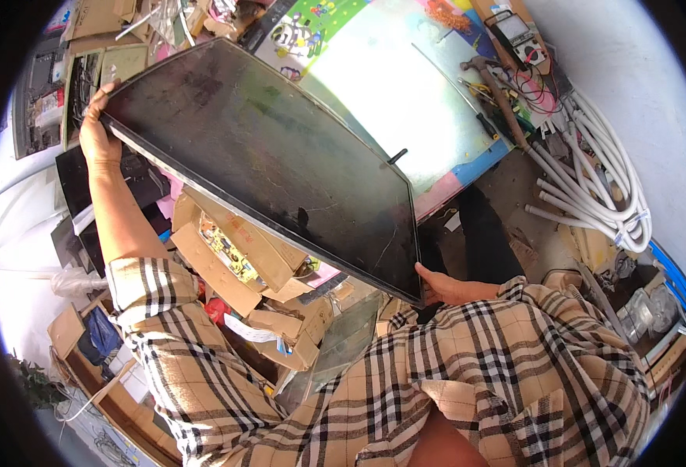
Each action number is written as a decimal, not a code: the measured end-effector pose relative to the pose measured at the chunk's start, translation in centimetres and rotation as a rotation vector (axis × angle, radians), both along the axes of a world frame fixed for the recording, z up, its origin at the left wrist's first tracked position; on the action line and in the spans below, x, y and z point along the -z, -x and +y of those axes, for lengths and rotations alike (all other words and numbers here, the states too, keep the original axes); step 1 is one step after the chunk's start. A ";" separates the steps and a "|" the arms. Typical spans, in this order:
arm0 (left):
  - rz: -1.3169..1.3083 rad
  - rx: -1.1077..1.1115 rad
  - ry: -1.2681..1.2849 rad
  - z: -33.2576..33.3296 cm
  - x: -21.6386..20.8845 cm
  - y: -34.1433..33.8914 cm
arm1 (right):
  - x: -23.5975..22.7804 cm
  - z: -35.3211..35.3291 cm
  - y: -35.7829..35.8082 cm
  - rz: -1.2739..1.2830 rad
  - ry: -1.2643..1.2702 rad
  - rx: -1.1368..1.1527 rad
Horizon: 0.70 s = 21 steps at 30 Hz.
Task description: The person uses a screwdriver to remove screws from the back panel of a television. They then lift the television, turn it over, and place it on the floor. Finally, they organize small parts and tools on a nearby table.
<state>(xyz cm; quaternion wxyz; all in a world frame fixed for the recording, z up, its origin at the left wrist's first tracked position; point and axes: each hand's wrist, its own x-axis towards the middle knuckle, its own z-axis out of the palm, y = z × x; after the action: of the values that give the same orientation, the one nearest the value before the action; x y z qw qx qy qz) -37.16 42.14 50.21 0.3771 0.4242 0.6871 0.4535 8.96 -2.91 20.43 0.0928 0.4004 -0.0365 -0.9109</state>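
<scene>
While our left grip (pixel 100 131) and right grip (pixel 453 289) clamp opposite ends of the dark screen panel (pixel 273 159) at frame centre, its lifting seems done; setting it down, we judge, remains.

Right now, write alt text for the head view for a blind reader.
A person's left hand and right hand hold a large dark flat screen by its opposite ends, slanting across the view. Beyond it, a hammer lies on a brightly lit tabletop, with bundled white tubing to the right.
</scene>
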 end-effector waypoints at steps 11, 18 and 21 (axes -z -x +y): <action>-0.070 0.048 -0.046 -0.1 0.6 -1.6 | 1.6 0.7 -0.7 0.091 0.018 -0.143; 0.006 0.020 -0.120 -0.1 0.9 -3.5 | 2.6 5.5 -2.1 0.035 -0.331 -0.650; 0.044 0.005 -0.117 0.5 1.1 -5.2 | 3.4 11.0 -2.6 -0.055 -0.727 -0.919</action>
<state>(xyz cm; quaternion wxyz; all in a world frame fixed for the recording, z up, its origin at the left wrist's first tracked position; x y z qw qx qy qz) -32.00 42.69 49.10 0.3378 0.4571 0.6664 0.4826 11.59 8.06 17.08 0.3342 0.4048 0.4531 -0.7205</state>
